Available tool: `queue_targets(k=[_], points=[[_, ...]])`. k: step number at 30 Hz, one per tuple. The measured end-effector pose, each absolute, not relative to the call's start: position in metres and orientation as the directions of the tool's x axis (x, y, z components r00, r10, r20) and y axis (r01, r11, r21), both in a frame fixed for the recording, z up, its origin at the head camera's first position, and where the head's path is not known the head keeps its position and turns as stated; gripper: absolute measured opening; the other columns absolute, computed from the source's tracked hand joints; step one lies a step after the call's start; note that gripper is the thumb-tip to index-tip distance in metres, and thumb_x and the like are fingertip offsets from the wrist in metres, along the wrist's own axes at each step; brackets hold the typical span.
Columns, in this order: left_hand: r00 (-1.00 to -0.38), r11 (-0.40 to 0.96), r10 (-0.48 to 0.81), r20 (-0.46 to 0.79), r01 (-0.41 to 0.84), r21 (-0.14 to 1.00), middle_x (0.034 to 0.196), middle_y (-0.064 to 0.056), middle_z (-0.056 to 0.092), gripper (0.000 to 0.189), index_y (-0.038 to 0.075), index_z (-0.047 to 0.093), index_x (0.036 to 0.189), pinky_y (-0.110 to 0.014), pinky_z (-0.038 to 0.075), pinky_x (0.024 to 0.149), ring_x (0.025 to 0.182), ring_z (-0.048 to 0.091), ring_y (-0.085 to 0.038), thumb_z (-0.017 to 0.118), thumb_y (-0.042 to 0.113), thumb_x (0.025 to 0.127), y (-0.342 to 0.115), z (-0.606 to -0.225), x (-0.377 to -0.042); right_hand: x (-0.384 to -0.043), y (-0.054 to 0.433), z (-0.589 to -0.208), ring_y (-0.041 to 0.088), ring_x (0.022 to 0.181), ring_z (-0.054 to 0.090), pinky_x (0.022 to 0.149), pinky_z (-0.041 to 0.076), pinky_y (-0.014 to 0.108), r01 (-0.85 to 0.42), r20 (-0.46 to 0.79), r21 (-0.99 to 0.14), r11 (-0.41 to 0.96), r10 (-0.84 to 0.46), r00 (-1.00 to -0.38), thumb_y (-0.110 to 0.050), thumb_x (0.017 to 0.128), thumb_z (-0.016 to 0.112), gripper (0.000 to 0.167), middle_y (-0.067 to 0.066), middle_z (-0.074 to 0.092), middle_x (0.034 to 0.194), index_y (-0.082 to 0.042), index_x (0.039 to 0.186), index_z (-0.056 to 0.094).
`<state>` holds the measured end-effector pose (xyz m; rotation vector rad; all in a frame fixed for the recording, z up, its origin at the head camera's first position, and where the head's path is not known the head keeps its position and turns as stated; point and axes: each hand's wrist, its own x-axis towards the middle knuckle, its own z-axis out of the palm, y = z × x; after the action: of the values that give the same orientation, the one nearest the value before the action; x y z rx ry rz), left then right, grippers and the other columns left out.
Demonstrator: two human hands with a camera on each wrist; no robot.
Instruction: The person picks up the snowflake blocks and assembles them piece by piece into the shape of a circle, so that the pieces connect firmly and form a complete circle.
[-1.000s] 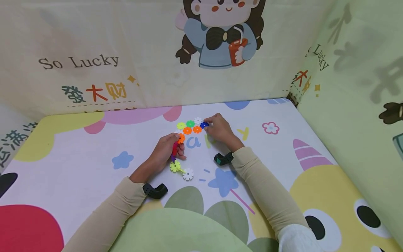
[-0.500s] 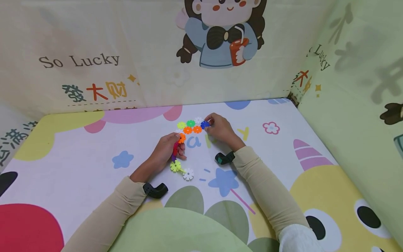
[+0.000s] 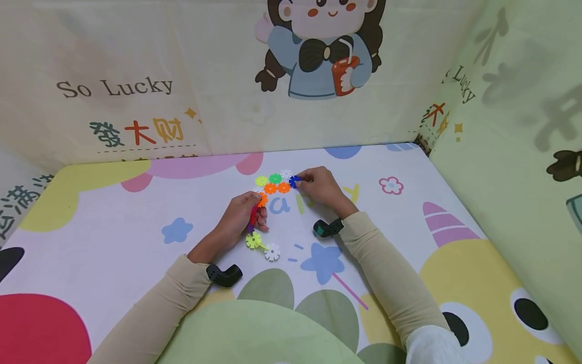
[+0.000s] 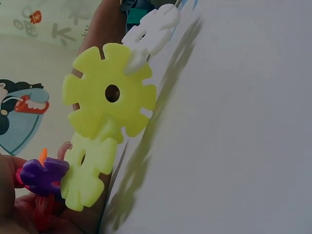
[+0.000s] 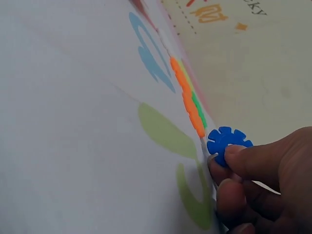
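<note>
Near the upper centre of the head view, the blue disc (image 3: 293, 181) is found at the tips of the right hand (image 3: 320, 189), just right of two orange discs (image 3: 284, 187) and a green disc (image 3: 275, 178). The chain (image 3: 253, 216) is seen left of these, along the left hand (image 3: 236, 215), with its yellow disc (image 3: 253, 240) and white end disc (image 3: 272, 252) hanging out below. The blue disc is pinched between right thumb and forefinger; the chain is gripped by the curled left fingers.
</note>
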<state>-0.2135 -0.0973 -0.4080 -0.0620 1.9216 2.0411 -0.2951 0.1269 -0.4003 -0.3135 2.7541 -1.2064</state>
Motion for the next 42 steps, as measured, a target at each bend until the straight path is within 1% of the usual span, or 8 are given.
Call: queue_targets(k=[2,7,9,17,21,28,36,42], points=[[-0.941,-0.031,0.217,-0.259,-0.272,0.962,0.083,-0.012,0.053,0.031,-0.004,0.047,0.115,-0.033,0.058,0.067,0.060,0.056,-0.016,0.039,0.025,0.106,-0.097,-0.408,-0.214,-0.295,0.128,-0.400,0.020,0.088,0.055,0.073,0.046,0.028,-0.144,-0.020,-0.741,0.656,-0.237,-0.971,-0.015,0.093,0.066,0.024,0.006,0.069,0.101,-0.006,0.114,0.072],[-0.940,-0.037,0.216,-0.263,-0.277,0.960,0.083,-0.012,0.053,0.030,-0.003,0.046,0.115,-0.033,0.058,0.067,0.060,0.056,-0.016,0.038,0.025,0.107,-0.097,-0.406,-0.213,-0.294,0.130,-0.399,0.021,0.068,0.058,0.056,0.044,0.027,-0.127,-0.031,-0.790,0.600,-0.245,-0.969,-0.011,0.091,0.067,0.020,0.007,0.070,0.092,-0.007,0.110,0.071],[-0.942,-0.045,0.206,-0.265,-0.280,0.959,0.084,-0.012,0.054,0.028,-0.001,0.046,0.115,-0.033,0.058,0.067,0.060,0.056,-0.016,0.039,0.025,0.107,-0.097,-0.406,-0.213,-0.292,0.130,-0.398,0.021,0.063,0.059,0.054,0.043,0.026,-0.108,-0.050,-0.806,0.581,-0.249,-0.967,-0.011,0.090,0.068,0.018,0.007,0.071,0.090,-0.008,0.107,0.071],[-0.943,0.002,0.177,-0.283,-0.287,0.958,0.086,-0.013,0.057,0.023,0.002,0.053,0.114,-0.030,0.058,0.061,0.056,0.055,-0.017,0.045,0.021,0.104,-0.098,-0.406,-0.215,-0.284,0.133,-0.394,0.020,0.076,0.056,0.061,0.045,0.025,-0.110,-0.068,-0.776,0.622,-0.255,-0.965,-0.013,0.091,0.069,0.015,0.005,0.070,0.098,-0.006,0.103,0.074],[-0.938,0.032,0.197,-0.285,-0.284,0.958,0.084,-0.014,0.061,0.026,0.001,0.060,0.115,-0.031,0.058,0.062,0.053,0.060,-0.019,0.053,0.022,0.101,-0.100,-0.407,-0.215,-0.282,0.133,-0.393,0.021,0.076,0.058,0.062,0.048,0.025,-0.106,-0.076,-0.804,0.586,-0.279,-0.957,-0.013,0.091,0.070,0.016,0.005,0.070,0.097,-0.006,0.105,0.073],[-0.940,0.006,0.224,-0.258,-0.264,0.965,0.085,-0.017,0.068,0.033,-0.003,0.065,0.117,-0.029,0.057,0.060,0.055,0.065,-0.020,0.060,0.023,0.098,-0.104,-0.409,-0.215,-0.279,0.129,-0.390,0.023,0.070,0.062,0.057,0.046,0.027,-0.109,-0.090,-0.840,0.531,-0.335,-0.938,-0.013,0.090,0.071,0.013,0.005,0.070,0.091,-0.008,0.101,0.072],[-0.926,-0.004,0.290,-0.240,-0.252,0.968,0.098,-0.018,0.071,0.039,-0.002,0.063,0.124,-0.036,0.058,0.069,0.068,0.071,-0.024,0.059,0.027,0.098,-0.107,-0.411,-0.216,-0.276,0.126,-0.390,0.024,0.072,0.063,0.058,0.050,0.028,-0.147,-0.071,-0.865,0.479,-0.407,-0.911,-0.011,0.089,0.071,0.011,0.005,0.070,0.090,-0.007,0.100,0.071],[-0.932,-0.001,0.292,-0.216,-0.226,0.974,0.097,-0.019,0.071,0.038,-0.004,0.061,0.125,-0.037,0.058,0.070,0.070,0.072,-0.026,0.057,0.024,0.100,-0.107,-0.412,-0.216,-0.274,0.125,-0.390,0.024,0.071,0.063,0.063,0.051,0.029,-0.204,-0.031,-0.890,0.407,-0.502,-0.865,-0.007,0.088,0.071,0.010,0.006,0.071,0.091,-0.003,0.097,0.071]])
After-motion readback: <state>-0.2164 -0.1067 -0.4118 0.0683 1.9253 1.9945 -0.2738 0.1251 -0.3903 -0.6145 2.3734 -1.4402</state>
